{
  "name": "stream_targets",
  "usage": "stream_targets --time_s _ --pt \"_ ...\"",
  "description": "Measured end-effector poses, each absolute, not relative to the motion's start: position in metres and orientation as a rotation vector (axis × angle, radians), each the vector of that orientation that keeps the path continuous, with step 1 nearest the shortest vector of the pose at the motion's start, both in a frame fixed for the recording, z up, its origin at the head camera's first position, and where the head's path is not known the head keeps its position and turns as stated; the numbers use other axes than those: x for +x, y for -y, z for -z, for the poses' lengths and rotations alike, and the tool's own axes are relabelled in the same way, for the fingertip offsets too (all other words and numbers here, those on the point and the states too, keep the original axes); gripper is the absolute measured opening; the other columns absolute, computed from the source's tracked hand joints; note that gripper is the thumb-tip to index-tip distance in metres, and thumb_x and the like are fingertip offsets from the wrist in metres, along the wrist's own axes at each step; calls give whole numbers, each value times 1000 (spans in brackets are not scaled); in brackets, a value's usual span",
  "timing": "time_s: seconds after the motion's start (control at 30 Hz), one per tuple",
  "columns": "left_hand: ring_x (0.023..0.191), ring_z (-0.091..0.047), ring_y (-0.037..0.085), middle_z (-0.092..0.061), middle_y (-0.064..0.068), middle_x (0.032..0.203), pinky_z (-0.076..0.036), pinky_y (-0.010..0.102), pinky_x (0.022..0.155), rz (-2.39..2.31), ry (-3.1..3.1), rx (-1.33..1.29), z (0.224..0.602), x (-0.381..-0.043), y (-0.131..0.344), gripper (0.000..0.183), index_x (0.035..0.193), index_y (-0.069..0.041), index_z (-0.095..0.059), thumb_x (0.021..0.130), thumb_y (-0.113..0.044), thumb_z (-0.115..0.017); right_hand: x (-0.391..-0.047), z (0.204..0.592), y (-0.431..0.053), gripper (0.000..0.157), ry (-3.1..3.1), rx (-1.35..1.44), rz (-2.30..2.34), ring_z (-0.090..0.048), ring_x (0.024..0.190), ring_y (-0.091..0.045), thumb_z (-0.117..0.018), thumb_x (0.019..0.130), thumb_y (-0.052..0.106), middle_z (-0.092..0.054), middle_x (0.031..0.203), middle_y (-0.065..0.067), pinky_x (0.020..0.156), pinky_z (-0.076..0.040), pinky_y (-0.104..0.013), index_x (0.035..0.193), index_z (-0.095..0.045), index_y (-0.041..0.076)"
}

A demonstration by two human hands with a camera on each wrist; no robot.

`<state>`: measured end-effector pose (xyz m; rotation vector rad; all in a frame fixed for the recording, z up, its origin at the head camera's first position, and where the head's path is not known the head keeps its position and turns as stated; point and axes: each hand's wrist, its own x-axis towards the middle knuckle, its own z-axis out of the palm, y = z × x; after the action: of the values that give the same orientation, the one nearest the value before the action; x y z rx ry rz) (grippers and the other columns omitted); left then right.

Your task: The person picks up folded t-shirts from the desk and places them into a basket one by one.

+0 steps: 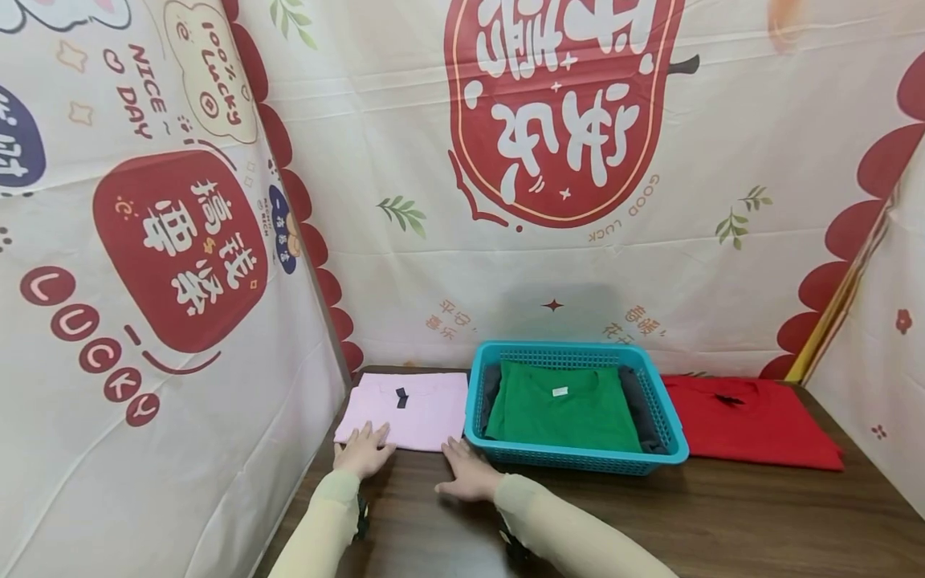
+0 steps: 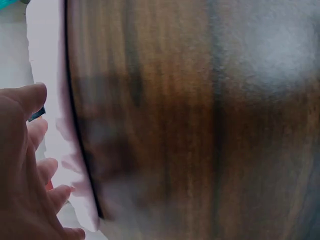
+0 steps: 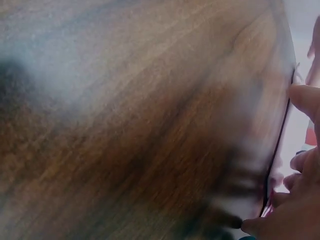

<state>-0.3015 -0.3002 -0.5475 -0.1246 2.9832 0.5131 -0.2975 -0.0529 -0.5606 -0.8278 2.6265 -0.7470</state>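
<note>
Printed white cloth [image 1: 383, 305] hangs behind and to the left of the hands, walling in a dark wooden table [image 1: 426, 530]. Farthest left, the left hand [image 1: 363, 451] has its fingers spread, their tips over the near left part of a folded pink shirt [image 1: 426, 421]. That shirt lies straight ahead of both hands, its longer side seemingly running from left to right across them (the slanted view shortens its depth), with a black label [image 1: 401, 397] beyond the fingertips. At its near right corner is the right hand [image 1: 468, 471], fingers extended and thumb held apart; whether any fingertip slips beneath the fabric, I cannot tell. Neither hand is clearly nearer: each has its own end of the front edge. Just beside the right hand, farther right, stands a blue basket [image 1: 668, 409] holding a green shirt [image 1: 567, 417] over dark clothes [image 1: 641, 409]. Beyond it, well apart from both hands, lies a folded red shirt [image 1: 751, 429].
</note>
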Motion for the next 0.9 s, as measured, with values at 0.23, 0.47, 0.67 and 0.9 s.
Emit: stream_targets --time_s 0.23,0.47,0.67,0.9 --pt "138 -21 50 -32 23 152 -7 75 102 -497 -2953 -137 549 -297 297 54 143 -17 -50 97 -45 -49 -296 557 49 78 -2614 -776 666 -17 144 -35 -69 86 37 -29 155 -13 112 -18 -55 147 -37 2" --pt "137 -25 49 -35 22 150 -8 76 102 -446 -2966 -113 548 -297 296 53 141 -18 -53 96 -45 -52 -297 553 47 76 -2611 -768 588 -19 144 -33 -71 84 36 -31 155 -10 113 -21 -52 147 -40 5" --pt "137 -26 49 -37 22 149 -9 76 101 -445 -2983 -103 549 -297 297 52 140 -17 -54 96 -44 -53 -298 549 46 75 -2594 -789 589 -21 144 -32 -72 84 34 -32 154 -10 112 -23 -50 146 -41 5" --pt "134 -31 50 -41 22 146 -12 75 102 -467 -3002 -112 549 -298 297 48 136 -16 -58 95 -40 -54 -300 549 43 73 -2552 -825 573 -22 143 -33 -71 86 34 -32 154 -9 112 -24 -50 146 -42 6"
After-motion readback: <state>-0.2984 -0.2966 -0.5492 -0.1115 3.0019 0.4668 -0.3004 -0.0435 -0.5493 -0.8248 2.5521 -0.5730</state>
